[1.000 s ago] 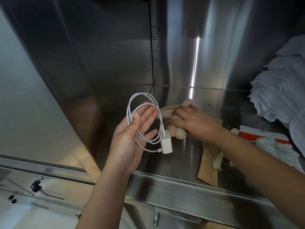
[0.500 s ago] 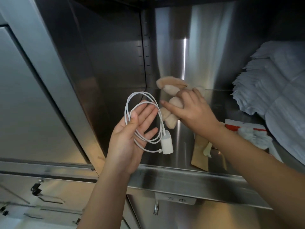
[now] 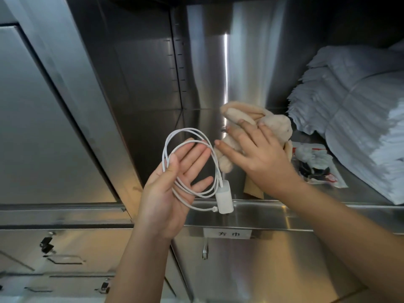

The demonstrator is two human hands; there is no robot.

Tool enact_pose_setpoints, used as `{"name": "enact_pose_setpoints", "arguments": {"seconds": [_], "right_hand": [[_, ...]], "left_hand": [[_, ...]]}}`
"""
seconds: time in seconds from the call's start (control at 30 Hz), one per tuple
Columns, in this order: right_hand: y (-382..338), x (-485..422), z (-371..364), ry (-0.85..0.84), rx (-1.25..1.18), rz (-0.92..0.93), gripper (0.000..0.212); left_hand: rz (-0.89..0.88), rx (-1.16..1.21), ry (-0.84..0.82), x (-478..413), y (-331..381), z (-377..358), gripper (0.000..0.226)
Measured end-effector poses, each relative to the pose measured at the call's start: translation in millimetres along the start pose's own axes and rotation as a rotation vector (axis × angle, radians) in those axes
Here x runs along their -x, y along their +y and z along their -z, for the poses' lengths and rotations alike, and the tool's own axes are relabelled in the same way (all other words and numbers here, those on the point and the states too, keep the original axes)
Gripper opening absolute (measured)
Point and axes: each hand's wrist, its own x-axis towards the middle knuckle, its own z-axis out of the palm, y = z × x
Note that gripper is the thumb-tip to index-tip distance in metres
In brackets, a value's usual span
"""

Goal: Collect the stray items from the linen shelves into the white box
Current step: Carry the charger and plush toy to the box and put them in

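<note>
My left hand is raised in front of the steel shelf, palm up, its thumb pinching a coiled white charger cable. The cable's white plug block dangles below the fingers. To the right, my right hand holds a beige plush rabbit lifted off the shelf, fingers spread across its body and thumb hidden behind it. The white box is not in view.
A tall stack of folded white linen fills the shelf's right side. In front of it lies a red-and-white plastic packet, and a brown paper envelope sits under my right wrist. A label hangs below the shelf edge.
My right hand has picked the plush rabbit up off the shelf and raised it. My left hand has kept its hold on the cable, barely moving.
</note>
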Motion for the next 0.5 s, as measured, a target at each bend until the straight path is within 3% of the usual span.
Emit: {"name": "enact_pose_setpoints", "arguments": {"seconds": [0.17, 0.5], "right_hand": [[-7.1, 4.8, 23.0, 0.055, 0.014, 0.021, 0.022], [-17.0, 22.6, 66.9, 0.105, -0.152, 0.135, 0.031]], "left_hand": [[0.020, 0.015, 0.010, 23.1, -0.1, -9.8, 0.045], [-0.079, 0.109, 0.119, 90.7, -6.7, -33.2, 0.047]]}}
